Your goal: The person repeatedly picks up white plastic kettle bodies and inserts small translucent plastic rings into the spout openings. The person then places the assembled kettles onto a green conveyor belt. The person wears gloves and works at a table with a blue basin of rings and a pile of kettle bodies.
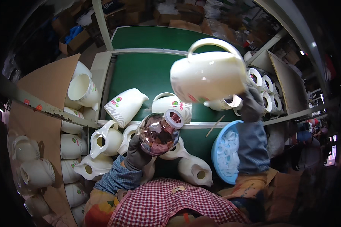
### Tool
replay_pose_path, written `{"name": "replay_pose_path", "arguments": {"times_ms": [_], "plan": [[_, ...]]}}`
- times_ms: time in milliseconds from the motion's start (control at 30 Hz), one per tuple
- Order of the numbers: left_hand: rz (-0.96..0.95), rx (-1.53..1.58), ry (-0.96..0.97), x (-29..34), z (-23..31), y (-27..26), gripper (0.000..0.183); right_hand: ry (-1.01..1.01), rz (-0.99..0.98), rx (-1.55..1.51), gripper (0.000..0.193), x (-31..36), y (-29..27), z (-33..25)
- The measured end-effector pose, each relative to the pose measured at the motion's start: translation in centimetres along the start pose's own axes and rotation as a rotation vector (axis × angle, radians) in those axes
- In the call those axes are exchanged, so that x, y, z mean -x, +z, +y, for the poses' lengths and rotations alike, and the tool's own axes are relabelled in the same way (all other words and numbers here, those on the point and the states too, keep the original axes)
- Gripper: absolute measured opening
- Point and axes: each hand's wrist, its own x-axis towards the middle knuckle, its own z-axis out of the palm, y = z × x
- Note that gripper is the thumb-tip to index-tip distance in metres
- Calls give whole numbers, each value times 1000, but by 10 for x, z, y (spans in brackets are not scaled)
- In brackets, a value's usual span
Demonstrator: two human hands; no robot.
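Observation:
A dark glove covers my left hand, which is closed around a shiny, mirrored glass flask liner. On the liner's neck sits a white plastic ring, tipped toward the upper right. My right hand, also gloved, grips a cream plastic jug body at its right end. The jug is held on its side above the green bench, handle uppermost, and it hides part of what lies below. Under it, another cream jug body with a printed pattern lies behind the liner. A tilted jug body rests to its left.
A light-blue basin of white plastic parts stands beside my right forearm. Several jug bodies with spouts lie close in front of me. More jugs are stacked at left, white-rimmed liners at right. A thin stick lies near the basin.

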Motion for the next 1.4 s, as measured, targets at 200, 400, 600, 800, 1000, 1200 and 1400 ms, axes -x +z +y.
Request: {"name": "replay_pose_path", "arguments": {"times_ms": [200,400,600,800,1000,1200,1400], "plan": [[-127,1,-149,6,-12,14,81,-68,15,79,22,124,-86,-86],[-92,67,-383,17,-49,10,58,154,-106,-189,23,224,-23,-96],[-532,-1002,-303,16,-81,77,63,24,-213,-21,33,275,-13,-121],[-584,-1118,-309,24,-96,95,59,49,-159,-90,31,298,-18,-127],[-591,-1169,-300,22,-101,100,55,32,-125,-183,31,302,-18,-130],[-595,-1209,-264,18,-104,99,51,79,-60,-212,31,306,-13,-122],[-580,-1290,-182,19,-105,97,48,115,-50,-313,30,304,-11,-115]]}}
